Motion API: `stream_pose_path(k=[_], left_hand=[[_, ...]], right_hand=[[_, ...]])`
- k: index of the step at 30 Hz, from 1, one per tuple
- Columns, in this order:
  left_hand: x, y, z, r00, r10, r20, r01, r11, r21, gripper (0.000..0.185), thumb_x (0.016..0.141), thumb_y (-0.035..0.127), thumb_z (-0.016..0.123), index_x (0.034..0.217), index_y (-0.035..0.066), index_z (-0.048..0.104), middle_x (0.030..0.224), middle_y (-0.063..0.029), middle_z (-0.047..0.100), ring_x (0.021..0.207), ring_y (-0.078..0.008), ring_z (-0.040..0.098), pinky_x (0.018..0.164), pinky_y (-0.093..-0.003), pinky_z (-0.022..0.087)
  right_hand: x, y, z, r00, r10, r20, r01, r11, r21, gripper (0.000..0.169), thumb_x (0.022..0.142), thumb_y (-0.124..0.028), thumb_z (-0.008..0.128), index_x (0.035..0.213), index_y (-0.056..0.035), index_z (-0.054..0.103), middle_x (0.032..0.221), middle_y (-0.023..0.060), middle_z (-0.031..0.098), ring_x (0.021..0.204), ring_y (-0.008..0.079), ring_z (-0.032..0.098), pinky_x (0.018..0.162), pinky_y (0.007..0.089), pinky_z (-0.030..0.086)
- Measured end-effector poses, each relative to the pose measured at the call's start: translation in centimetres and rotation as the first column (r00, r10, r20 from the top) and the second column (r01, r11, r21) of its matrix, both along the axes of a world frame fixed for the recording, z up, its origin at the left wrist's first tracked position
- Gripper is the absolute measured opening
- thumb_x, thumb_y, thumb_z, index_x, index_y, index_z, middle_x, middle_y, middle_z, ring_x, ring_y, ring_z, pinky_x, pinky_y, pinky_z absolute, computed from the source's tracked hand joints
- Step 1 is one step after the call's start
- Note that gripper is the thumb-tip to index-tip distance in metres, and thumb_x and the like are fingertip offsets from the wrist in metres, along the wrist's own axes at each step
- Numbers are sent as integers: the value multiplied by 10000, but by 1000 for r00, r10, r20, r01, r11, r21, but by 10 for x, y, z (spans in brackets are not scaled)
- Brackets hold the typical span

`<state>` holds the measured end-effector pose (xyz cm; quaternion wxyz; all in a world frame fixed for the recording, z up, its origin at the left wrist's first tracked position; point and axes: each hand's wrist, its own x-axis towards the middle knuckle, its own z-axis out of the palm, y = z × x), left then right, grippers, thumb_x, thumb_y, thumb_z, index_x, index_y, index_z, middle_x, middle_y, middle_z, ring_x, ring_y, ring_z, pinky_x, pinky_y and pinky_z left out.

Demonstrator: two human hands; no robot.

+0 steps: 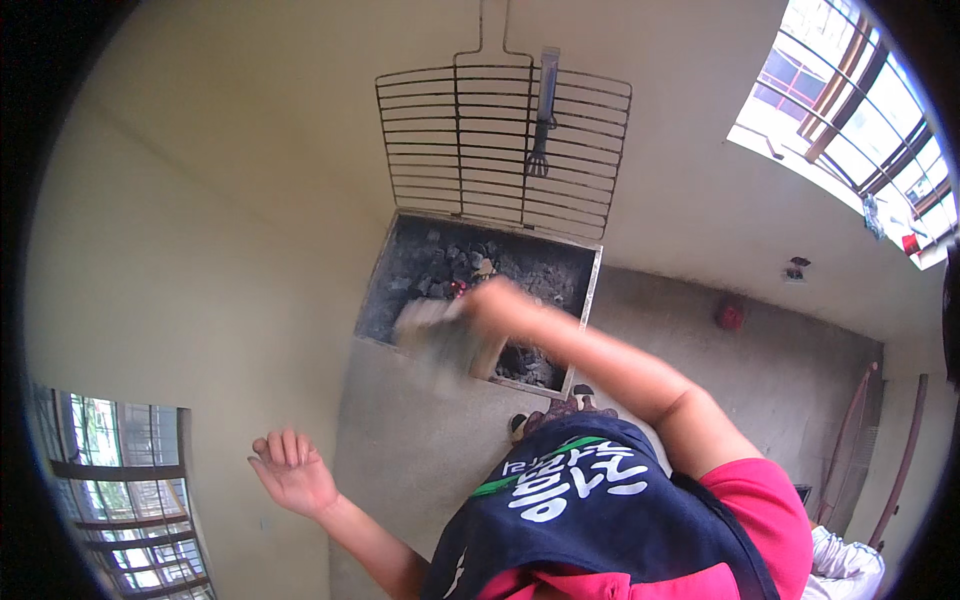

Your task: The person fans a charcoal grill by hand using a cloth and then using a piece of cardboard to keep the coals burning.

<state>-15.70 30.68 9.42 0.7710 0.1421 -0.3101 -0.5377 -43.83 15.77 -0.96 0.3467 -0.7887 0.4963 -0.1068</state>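
Note:
My right hand (499,306) is over a rectangular metal charcoal grill (598,277), shut on a flat pale sheet (435,330). Motion blur hides the sheet's exact shape and material. Beneath it, grey and black charcoal (442,262) fills the box, and a few embers (458,288) glow red near my fingers. My left hand (292,472) is raised to the left of the grill, palm showing, fingers loosely bent and holding nothing. A wire grill grate (495,135) with a long handle stands beyond the box's far edge. On it hangs a utensil (546,90) with a slotted dark head.
A plain wall (225,262) rises close on the left. One barred window (127,495) is at lower left, another (847,90) at upper right. A red object (729,315) sits right of the grill. My shoes (583,391) are just below the grill's near edge.

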Motion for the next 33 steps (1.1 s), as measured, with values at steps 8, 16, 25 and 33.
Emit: stream_pose_path(k=[8,16,25,33], left_hand=[[-5,-11,-11,998,-15,-56,17,999,35,225,906,215,411,919,12,507,659,-6,341,587,-113,315,538,-247,280],[-10,-7,-1,1000,-29,3,29,999,24,215,901,203,422,920,8,510,658,-9,341,589,-117,315,542,-248,283],[-35,-27,5,995,-90,-43,92,994,61,212,905,203,405,922,13,498,656,-14,338,590,-126,320,544,-255,293],[-38,-21,-1,997,-75,24,73,995,71,220,905,213,411,921,14,502,655,-14,337,583,-122,317,535,-248,291]], right_hand=[[2,12,20,972,-200,122,188,976,108,145,653,-55,562,783,-41,624,654,167,602,607,242,619,561,366,492],[-16,-1,-27,995,-97,-29,96,995,-36,195,648,-54,570,821,-84,655,761,155,629,730,264,628,650,392,500],[26,27,-16,973,55,225,-20,988,-155,137,643,-60,549,751,-50,633,732,172,615,684,308,613,629,380,492],[-77,-25,-34,937,-332,107,344,931,-119,238,628,-44,577,846,-104,651,747,137,625,656,272,621,627,361,504]])
